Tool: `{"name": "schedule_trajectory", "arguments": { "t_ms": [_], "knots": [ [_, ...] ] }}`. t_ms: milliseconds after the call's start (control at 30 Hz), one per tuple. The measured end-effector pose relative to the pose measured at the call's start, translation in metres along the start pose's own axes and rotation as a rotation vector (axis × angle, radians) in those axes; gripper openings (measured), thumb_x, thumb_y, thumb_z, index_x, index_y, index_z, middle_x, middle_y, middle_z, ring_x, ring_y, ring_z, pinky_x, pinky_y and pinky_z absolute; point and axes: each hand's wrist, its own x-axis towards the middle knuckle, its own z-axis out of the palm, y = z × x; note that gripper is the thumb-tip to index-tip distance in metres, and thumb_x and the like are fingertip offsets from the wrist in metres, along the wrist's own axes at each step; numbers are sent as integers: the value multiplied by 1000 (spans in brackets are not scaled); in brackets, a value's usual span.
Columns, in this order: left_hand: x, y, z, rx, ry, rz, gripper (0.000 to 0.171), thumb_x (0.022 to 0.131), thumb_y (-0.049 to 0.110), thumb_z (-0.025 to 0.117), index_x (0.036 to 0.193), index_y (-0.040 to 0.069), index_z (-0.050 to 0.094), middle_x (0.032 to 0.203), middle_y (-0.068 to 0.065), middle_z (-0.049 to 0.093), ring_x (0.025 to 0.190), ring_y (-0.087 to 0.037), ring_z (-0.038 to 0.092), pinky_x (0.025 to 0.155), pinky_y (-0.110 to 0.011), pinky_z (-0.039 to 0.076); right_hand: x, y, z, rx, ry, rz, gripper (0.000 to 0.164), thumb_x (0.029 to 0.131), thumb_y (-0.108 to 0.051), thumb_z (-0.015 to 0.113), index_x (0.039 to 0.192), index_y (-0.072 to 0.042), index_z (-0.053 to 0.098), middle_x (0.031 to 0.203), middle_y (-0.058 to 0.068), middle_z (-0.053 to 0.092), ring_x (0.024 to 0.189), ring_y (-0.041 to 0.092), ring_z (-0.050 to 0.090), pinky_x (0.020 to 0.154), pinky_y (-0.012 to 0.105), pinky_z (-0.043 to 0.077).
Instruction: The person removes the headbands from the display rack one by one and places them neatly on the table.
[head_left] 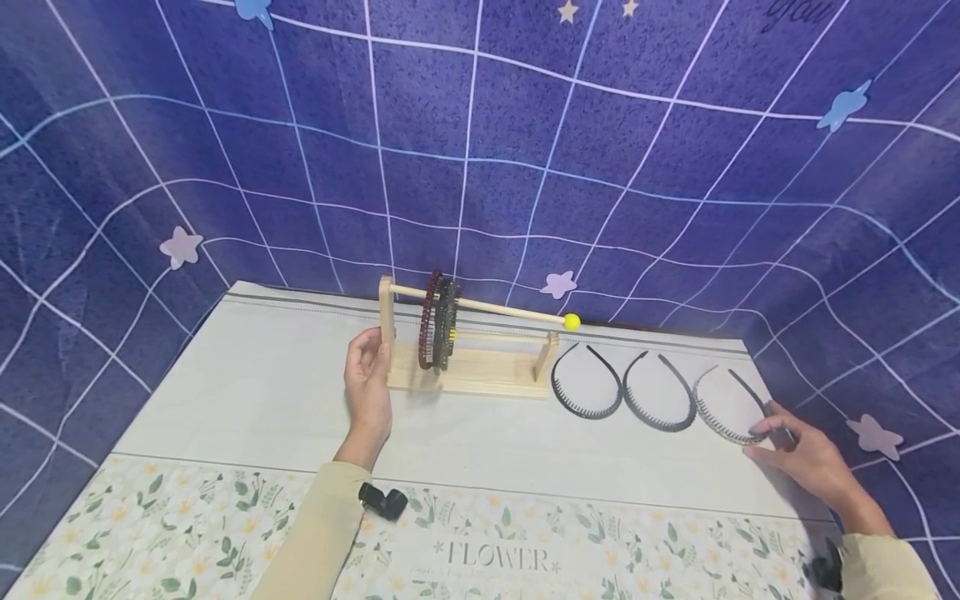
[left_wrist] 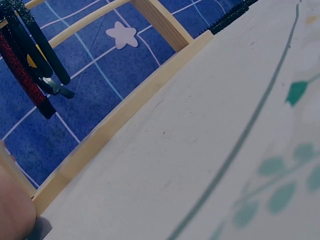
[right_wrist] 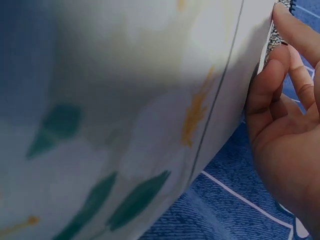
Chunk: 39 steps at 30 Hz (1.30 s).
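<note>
A wooden headband stand stands at the back of the table, its upper rod tipped with a yellow ball. Several headbands, one dark red and glittery, hang on that rod near its left end. My left hand grips the stand's left post low down. Three toothed headbands lie in a row to the right: a black one, another dark one and a silvery glittery one. My right hand pinches the silvery headband at its right side, where glitter shows between the fingers.
A lower rod runs beneath the upper one. White cloth covers the table, with a floral strip along the front. Blue gridded curtain with stars closes off the back and sides.
</note>
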Motion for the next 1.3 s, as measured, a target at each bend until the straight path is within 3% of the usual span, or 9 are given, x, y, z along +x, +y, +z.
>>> {"name": "schedule_trajectory", "arguments": {
  "t_ms": [133, 200, 267, 333, 400, 600, 800, 867, 1300],
  "knots": [
    [0, 1, 1, -6, -2, 4, 27, 116, 12, 55, 142, 20, 60, 157, -8, 58, 156, -23, 47, 132, -40, 35, -2, -2, 0, -40, 39, -39, 47, 87, -27, 98, 118, -3, 71, 172, 38, 30, 134, 72, 51, 100, 38, 61],
    [0, 1, 1, -3, -6, 7, 27, 117, 12, 55, 142, 20, 60, 157, -8, 58, 156, -23, 46, 133, -39, 35, -3, -4, 1, -27, 64, -74, 45, 86, -24, 99, 116, -4, 71, 172, 37, 30, 130, 72, 53, 87, 15, 55],
    [0, 1, 0, -3, -8, 10, 27, 117, 12, 54, 143, 19, 60, 157, -8, 58, 156, -23, 46, 133, -39, 35, -4, -6, 2, -16, 101, -100, 42, 86, -21, 98, 114, -6, 71, 172, 35, 33, 118, 57, 70, 71, 5, 43],
    [0, 0, 0, 0, -8, 11, 28, 117, 12, 55, 143, 19, 59, 157, -8, 58, 156, -23, 47, 132, -39, 36, -5, -9, 3, -2, 139, -129, 37, 88, -17, 97, 114, -7, 72, 172, 32, 36, 95, 32, 75, 62, 8, 40],
    [0, -1, -1, -3, -1, 10, 28, 116, 11, 55, 143, 18, 60, 157, -8, 58, 156, -24, 47, 132, -39, 36, -5, -14, 5, -4, 174, -148, 34, 91, -16, 94, 115, -8, 72, 172, 29, 40, 75, 13, 61, 55, 17, 40],
    [0, -1, -1, -11, -2, 7, 27, 116, 13, 56, 143, 18, 59, 155, -6, 59, 154, -23, 48, 131, -40, 37, -5, -36, 7, 29, 250, -206, 28, 92, -12, 92, 113, -9, 73, 169, 22, 49, 62, 2, 49, 52, 24, 38],
    [0, -2, -1, -14, -7, 5, 27, 116, 15, 56, 143, 20, 59, 152, -2, 60, 152, -22, 50, 131, -42, 37, -4, -54, 10, 105, 306, -298, 29, 86, -4, 94, 107, -6, 74, 154, -38, 49, 60, 2, 52, 53, 20, 39],
    [0, -2, -1, -15, -6, 7, 27, 116, 15, 57, 143, 19, 59, 151, -1, 61, 151, -21, 50, 130, -42, 37, -4, -58, 12, 119, 318, -321, 28, 85, -2, 94, 105, -6, 74, 147, -47, 47, 60, 1, 52, 53, 20, 39],
    [0, 0, 0, -7, -4, 4, 27, 116, 15, 57, 143, 18, 59, 151, -1, 61, 150, -20, 51, 130, -41, 38, -1, -85, 30, 304, 315, -339, 27, 87, 8, 90, 106, 0, 72, 145, -29, 62, 53, 3, 49, 45, 25, 38]
  ]
}}
